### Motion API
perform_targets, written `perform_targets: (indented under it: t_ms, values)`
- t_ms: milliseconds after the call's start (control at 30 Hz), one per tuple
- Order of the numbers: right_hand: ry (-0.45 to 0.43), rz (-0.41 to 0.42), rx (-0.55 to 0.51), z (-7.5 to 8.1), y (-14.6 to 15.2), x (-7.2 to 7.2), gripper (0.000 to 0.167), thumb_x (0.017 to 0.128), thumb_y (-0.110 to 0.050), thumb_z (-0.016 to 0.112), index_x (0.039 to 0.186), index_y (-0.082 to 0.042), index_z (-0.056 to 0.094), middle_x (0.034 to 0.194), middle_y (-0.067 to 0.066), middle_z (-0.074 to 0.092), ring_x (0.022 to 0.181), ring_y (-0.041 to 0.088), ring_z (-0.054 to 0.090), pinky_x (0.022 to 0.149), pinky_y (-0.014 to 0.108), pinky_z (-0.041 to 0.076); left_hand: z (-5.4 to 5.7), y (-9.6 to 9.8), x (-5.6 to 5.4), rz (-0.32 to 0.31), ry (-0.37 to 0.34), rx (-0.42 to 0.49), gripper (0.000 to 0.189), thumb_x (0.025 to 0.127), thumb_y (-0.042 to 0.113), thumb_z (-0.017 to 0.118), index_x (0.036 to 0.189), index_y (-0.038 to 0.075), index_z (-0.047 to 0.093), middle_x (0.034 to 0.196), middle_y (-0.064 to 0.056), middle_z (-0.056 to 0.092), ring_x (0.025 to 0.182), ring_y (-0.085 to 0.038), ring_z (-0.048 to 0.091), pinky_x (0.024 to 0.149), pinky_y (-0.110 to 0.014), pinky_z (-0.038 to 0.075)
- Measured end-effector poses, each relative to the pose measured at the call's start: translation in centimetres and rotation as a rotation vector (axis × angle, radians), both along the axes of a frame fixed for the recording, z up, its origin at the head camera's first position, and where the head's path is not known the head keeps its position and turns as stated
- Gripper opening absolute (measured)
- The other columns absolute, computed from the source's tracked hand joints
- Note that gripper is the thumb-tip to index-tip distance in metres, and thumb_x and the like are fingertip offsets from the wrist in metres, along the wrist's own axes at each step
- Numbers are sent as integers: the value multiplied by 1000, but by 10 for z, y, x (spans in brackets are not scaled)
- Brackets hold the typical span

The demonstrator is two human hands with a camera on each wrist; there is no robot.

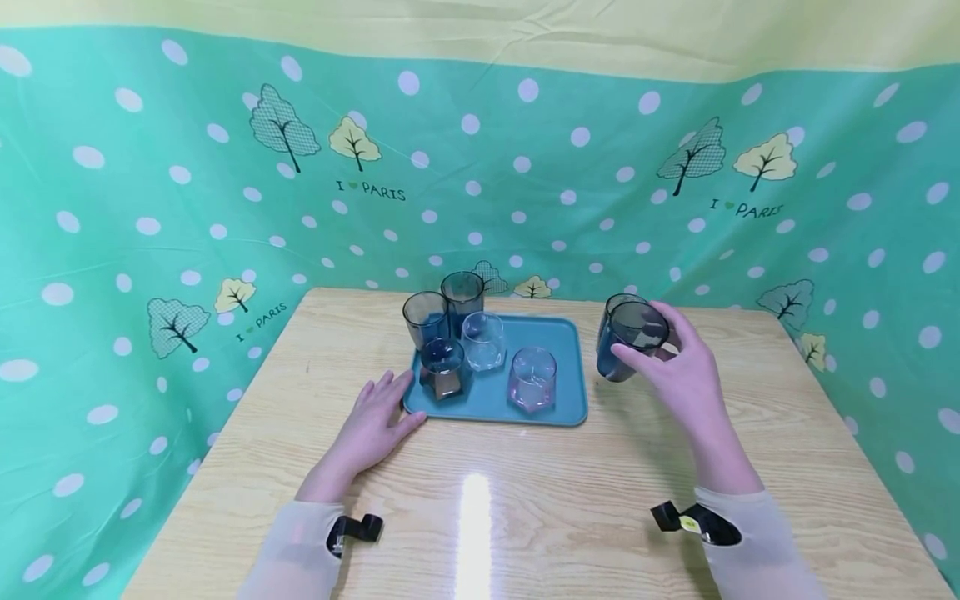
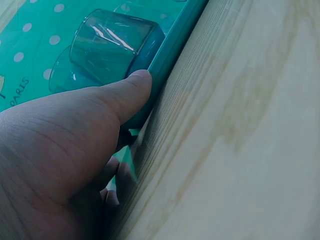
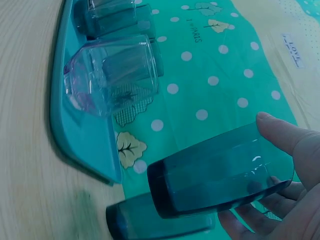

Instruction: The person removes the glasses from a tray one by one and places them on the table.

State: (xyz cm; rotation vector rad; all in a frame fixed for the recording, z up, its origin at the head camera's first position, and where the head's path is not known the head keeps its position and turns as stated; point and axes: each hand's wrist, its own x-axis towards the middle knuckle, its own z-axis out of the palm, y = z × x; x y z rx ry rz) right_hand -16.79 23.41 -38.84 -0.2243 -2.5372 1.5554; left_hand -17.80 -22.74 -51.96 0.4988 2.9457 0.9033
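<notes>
My right hand (image 1: pixel 693 375) grips a dark blue-grey tumbler (image 3: pixel 215 175) near its rim, thumb on one side and fingers on the other. The glass is in the air right of the blue tray (image 1: pixel 562 333), and a second dark tumbler (image 3: pixel 160 220) is just behind it. At the tray's front left corner lies my left hand (image 1: pixel 371 425); its thumb touches the front rim while the fingers reach along the left side. On the tray are a short dark glass (image 1: pixel 442 367), a clear glass (image 1: pixel 483 342) and a pinkish faceted glass (image 1: pixel 533 383).
Two tall dark tumblers, one at the left (image 1: pixel 425 321) and one at the back (image 1: pixel 462 296), stand close together by the tray's back left corner. A pale wooden table (image 1: pixel 570 517) bears everything. Behind it hangs a green dotted cloth (image 1: pixel 525 200).
</notes>
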Motion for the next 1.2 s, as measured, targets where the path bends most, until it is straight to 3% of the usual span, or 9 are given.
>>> perform_targets:
  t_ms: [133,500,600,667,800,1200]
  values:
    - [-22,-15,26,-1,10,4,100,90,-54,92,173,-33,39,166,12,51,137,39,60,101,36,54,0,0,0,1,-2,1,82,109,42,72,171,0,37,174,-21,39,167,-43,21,136,-59,4]
    - [-46,-44,90,-13,39,6,104,91,-60,88,175,-31,34,169,15,46,138,44,59,92,24,55,-2,-1,-1,3,-3,-2,83,109,44,71,171,2,36,174,-19,39,167,-42,20,137,-58,3]
    - [-56,-59,90,-15,46,3,106,91,-62,87,176,-31,32,171,17,44,140,46,58,97,32,58,-2,-1,-1,3,-1,-3,83,109,45,71,171,2,36,174,-19,39,167,-41,20,137,-58,3]
    - [-68,-72,89,-17,49,1,108,91,-63,86,177,-31,30,172,19,42,141,47,57,103,45,58,-2,-1,-1,3,-1,-2,83,109,45,71,171,2,37,174,-19,39,167,-41,20,137,-58,3]
    - [-85,-85,83,-19,55,-3,109,92,-63,85,178,-29,26,174,23,37,144,52,54,113,65,51,-3,-2,-2,3,-2,-2,83,109,45,71,172,3,37,174,-19,39,167,-41,20,137,-58,3]
    - [-86,-109,94,-28,72,-16,108,94,-64,82,178,-28,24,179,18,27,147,52,51,117,71,44,-2,-1,-1,2,4,-8,83,109,45,71,171,2,37,174,-20,39,167,-42,21,137,-58,3]
